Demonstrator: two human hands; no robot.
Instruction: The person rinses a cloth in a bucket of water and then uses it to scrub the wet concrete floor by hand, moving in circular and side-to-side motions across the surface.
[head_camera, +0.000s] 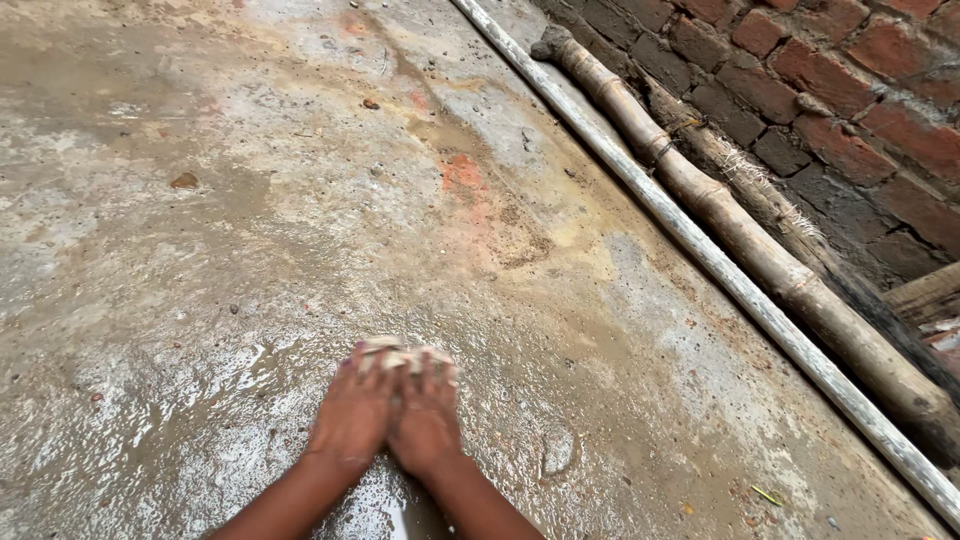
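Observation:
My left hand (352, 412) and my right hand (426, 420) lie side by side, pressed down on a wet concrete floor (300, 230). Under the fingertips of both hands is a small pale, wet wad (400, 352), perhaps a cloth or scrubber; blur hides its detail. Both hands bear on it together. The floor around the hands glistens with water and soapy streaks.
A thin grey pipe (690, 240) and a thick bamboo pole (740, 235) lie diagonally along the foot of a red brick wall (840, 90) at the right. Small stones (184, 181) dot the floor. A reddish stain (462, 175) marks the concrete ahead.

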